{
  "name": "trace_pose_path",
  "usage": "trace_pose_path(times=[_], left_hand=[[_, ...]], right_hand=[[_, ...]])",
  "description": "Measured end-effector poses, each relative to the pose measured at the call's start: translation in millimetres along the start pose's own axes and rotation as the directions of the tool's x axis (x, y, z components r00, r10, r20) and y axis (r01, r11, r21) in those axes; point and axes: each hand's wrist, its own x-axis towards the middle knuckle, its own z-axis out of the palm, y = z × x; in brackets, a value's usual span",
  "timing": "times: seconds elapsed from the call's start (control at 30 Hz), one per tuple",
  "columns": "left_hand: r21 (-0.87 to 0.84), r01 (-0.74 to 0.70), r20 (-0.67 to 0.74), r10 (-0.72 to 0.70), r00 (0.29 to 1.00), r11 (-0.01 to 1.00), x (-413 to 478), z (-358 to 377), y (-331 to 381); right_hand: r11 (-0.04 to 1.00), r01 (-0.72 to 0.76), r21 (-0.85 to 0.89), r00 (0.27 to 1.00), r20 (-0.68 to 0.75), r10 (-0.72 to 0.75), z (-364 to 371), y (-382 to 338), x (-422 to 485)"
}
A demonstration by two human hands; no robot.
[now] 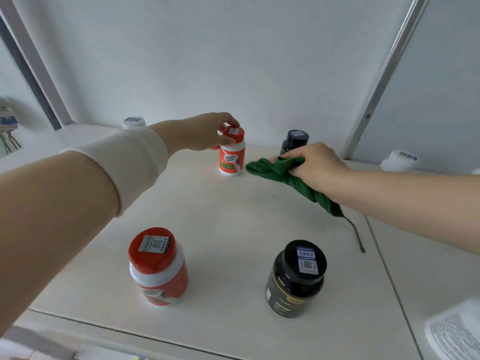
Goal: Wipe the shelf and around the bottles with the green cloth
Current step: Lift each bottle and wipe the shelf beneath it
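The white shelf (220, 216) carries several bottles. My left hand (205, 133) grips the red cap of the far red-and-white bottle (232, 159), which stands upright at the back. My right hand (314, 167) holds the bunched green cloth (280, 170) on the shelf just right of that bottle; a loose thread trails from the cloth toward the front right. Behind my right hand stands a far dark bottle (294, 140), partly hidden. At the front stand a near red-capped bottle (157, 266) on the left and a near black bottle (297, 279) on the right.
A white bottle (133, 122) sits at the back left behind my forearm, another white bottle (398, 160) on the neighbouring shelf to the right. Metal uprights (384, 74) frame the shelf. A printed white label (457, 333) shows at the bottom right corner.
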Motion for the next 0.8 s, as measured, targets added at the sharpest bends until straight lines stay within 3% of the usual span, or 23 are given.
trace_pose_path(times=[0.07,0.37,0.57,0.7,0.8], left_hand=[[0.027,0.003,-0.011,-0.002,1.000,1.000,-0.4,1.4,2.0],[0.140,-0.031,-0.001,0.032,0.999,0.990,11.4,1.9,-3.5],[0.279,-0.012,-0.027,0.020,0.999,0.960,1.1,-6.9,8.9],[0.197,-0.134,-0.120,0.160,0.980,0.971,-40.2,-21.0,48.5],[0.137,-0.308,-0.038,0.316,0.948,0.941,-92.5,-4.9,87.4]], right_hand=[[1.000,-0.012,-0.008,1.000,-0.013,0.012,14.3,-0.1,9.6],[0.983,0.049,-0.175,0.957,0.290,0.004,24.4,6.3,9.1],[0.983,0.047,-0.177,0.926,0.377,0.024,8.9,11.6,-29.3],[0.997,-0.073,0.033,0.971,0.229,0.063,-14.9,9.4,-29.9],[0.979,-0.179,0.097,0.984,0.019,0.178,-36.4,25.7,-22.0]])
